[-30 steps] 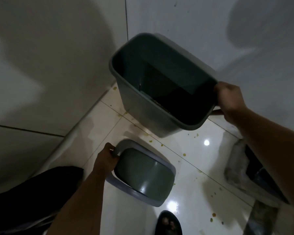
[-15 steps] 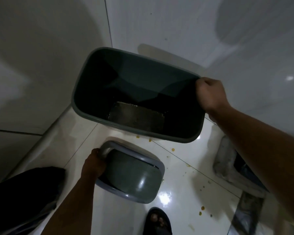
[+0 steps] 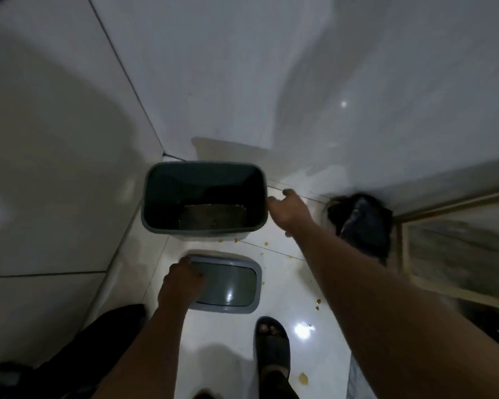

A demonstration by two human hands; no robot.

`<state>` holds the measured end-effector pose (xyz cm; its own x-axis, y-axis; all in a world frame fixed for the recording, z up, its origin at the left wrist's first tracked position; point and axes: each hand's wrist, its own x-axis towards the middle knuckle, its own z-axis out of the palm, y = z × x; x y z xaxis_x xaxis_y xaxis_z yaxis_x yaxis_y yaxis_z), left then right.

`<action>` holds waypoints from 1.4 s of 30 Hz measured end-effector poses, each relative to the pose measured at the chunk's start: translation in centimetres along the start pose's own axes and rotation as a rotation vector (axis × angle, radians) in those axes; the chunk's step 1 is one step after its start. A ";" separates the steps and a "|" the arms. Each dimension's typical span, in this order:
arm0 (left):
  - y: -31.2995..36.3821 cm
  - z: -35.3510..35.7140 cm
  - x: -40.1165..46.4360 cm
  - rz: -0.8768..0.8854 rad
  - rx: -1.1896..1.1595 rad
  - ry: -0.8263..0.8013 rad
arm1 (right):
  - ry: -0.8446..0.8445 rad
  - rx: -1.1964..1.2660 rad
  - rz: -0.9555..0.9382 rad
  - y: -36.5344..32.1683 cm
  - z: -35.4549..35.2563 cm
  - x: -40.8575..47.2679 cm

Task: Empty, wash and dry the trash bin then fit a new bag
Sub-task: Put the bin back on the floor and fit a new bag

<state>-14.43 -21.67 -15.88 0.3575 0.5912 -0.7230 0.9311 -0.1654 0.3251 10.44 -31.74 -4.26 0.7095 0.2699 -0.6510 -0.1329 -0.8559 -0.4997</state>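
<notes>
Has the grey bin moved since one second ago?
Yes. The bin has come down from mid-air and now stands upright on the floor by the wall corner.

The bin and its lid look like smooth grey plastic, the lid's flap faintly shiny. The floor is glossy white tile, and the walls are smooth pale tile with a soft sheen.

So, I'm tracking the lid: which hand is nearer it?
Left. The left hand grips the bin lid at its left end; the right hand is up beside the bin's rim.
</notes>
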 end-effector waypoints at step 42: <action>37.5 28.0 0.3 0.565 -0.177 -0.229 | 0.448 0.446 0.233 35.8 -14.5 10.8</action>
<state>22.62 -49.79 -20.94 0.8150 0.2636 -0.5160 0.5751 -0.2584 0.7762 23.33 -65.81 -20.87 0.8333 -0.1915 -0.5187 -0.5226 -0.5792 -0.6257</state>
